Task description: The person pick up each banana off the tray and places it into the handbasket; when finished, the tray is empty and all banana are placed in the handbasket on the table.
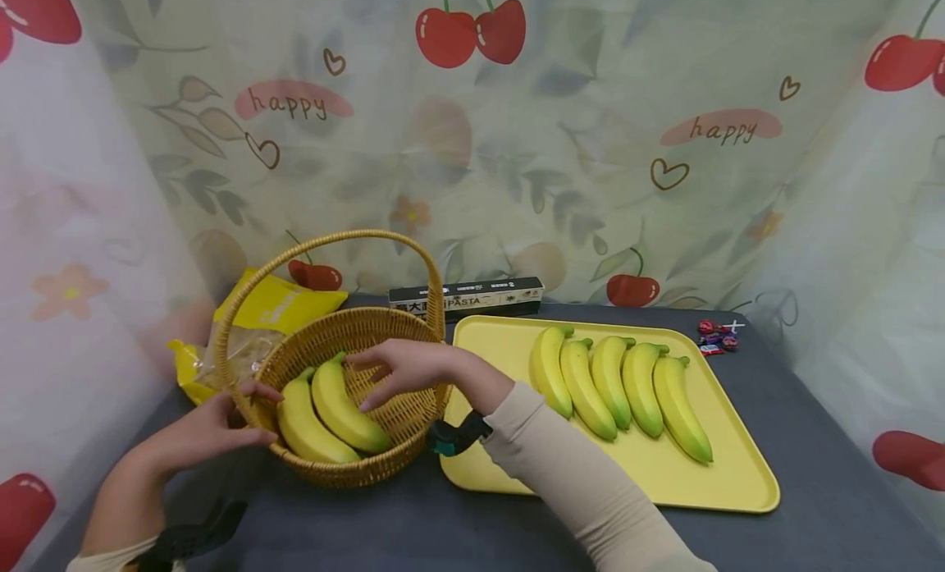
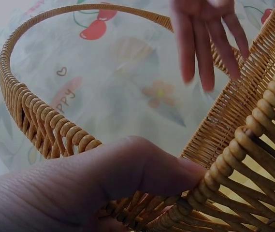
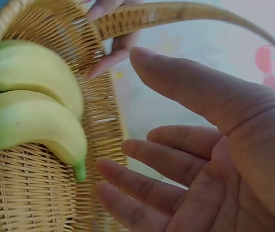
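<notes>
At centre left of the head view, the right hand [image 1: 402, 367] hovers over the wicker basket [image 1: 413, 412], fingers spread and straight, holding nothing; its fingertips point down toward the two bananas [image 1: 332, 412] lying side by side inside. The right wrist view shows the same open palm just beside the bananas' green tips, apparently not touching them. The left hand [image 1: 210, 428], lower left, grips the basket's near rim, thumb hooked over the weave as the left wrist view shows, steadying it. To the right of the basket, touching it or nearly so, sits a yellow tray [image 1: 738, 473] bearing five bananas [image 1: 620, 387] in a row. I judge the step to be moving fruit between basket and tray; the next move calls for closing the fingers round one banana's middle while the basket is held firm.
</notes>
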The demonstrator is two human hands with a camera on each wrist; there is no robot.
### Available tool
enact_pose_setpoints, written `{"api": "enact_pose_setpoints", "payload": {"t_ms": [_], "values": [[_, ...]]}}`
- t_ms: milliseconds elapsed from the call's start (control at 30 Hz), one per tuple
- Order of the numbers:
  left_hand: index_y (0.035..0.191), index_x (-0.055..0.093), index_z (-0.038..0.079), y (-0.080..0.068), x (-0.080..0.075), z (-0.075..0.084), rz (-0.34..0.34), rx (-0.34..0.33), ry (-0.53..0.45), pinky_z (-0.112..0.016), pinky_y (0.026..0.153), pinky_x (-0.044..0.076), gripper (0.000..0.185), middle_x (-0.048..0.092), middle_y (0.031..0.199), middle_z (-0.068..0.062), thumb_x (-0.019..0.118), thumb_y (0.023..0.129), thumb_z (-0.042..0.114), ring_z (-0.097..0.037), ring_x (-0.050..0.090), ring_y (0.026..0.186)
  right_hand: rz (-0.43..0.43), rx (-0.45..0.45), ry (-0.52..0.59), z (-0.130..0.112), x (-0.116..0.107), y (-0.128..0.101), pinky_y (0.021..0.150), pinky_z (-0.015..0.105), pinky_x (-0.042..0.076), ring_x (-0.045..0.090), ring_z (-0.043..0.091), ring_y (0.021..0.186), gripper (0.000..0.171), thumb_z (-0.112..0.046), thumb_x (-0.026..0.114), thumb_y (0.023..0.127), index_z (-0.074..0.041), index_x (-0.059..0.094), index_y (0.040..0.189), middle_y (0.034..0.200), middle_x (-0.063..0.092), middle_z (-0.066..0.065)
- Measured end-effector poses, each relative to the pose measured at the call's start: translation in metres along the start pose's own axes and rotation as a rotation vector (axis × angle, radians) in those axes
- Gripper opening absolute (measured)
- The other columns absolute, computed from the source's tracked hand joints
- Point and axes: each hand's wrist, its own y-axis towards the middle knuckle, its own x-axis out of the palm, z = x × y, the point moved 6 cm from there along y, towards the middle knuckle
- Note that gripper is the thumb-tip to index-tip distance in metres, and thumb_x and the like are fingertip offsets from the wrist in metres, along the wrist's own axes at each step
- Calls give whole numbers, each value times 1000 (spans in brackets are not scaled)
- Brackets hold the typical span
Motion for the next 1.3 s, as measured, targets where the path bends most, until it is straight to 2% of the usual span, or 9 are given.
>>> {"api": "enact_pose_setpoints", "payload": {"t_ms": [167,433,600,733,833,1100,1200,1300], "values": [[123,43,-11,0,1,0,11,10,4,-24,66,48,41,46,118,-27,59,90,8,0,55,82,105,-8,83,14,-4,-36,103,34,40,43,21,131,68,-24,65,88,-15,31,146,151,33,1],[122,44,-10,-1,0,-1,22,-9,28,-23,67,47,41,51,115,-24,59,89,9,2,55,82,252,-25,209,51,-7,-86,107,41,33,40,26,133,67,-22,64,88,-12,31,146,151,31,6],[123,44,-9,-2,0,-1,26,-19,31,-23,68,47,42,47,120,-26,60,89,10,3,54,84,391,-2,267,76,-14,-112,107,43,34,39,27,134,68,-25,66,87,-12,33,145,151,32,8],[123,44,-9,-2,-1,-2,28,-22,26,-23,68,46,42,44,123,-28,60,90,10,3,53,85,527,17,356,98,-20,-124,107,46,32,36,30,135,69,-26,66,87,-9,33,145,151,32,10],[124,44,-9,-2,-1,-2,30,-26,22,-23,68,47,42,43,123,-28,60,90,10,3,53,85,649,62,425,119,-24,-132,107,46,32,33,31,137,71,-27,66,87,-9,30,146,151,30,11],[124,42,-10,1,0,-1,9,-31,19,-24,68,48,43,48,119,-27,59,90,11,1,55,84,968,258,560,169,-29,-152,108,43,32,31,29,138,67,-26,62,90,-6,30,146,151,30,12],[125,42,-10,1,0,-1,10,-40,19,-24,69,48,44,50,118,-27,59,90,11,2,55,84,1044,294,586,180,-27,-155,109,41,30,30,29,139,69,-24,63,90,-5,28,146,152,28,12],[124,42,-11,0,-1,0,17,-31,28,-24,68,48,44,49,119,-27,59,90,10,2,55,84,1079,318,577,186,-25,-155,111,40,27,27,30,140,72,-23,64,89,-4,25,147,154,24,13]]}}
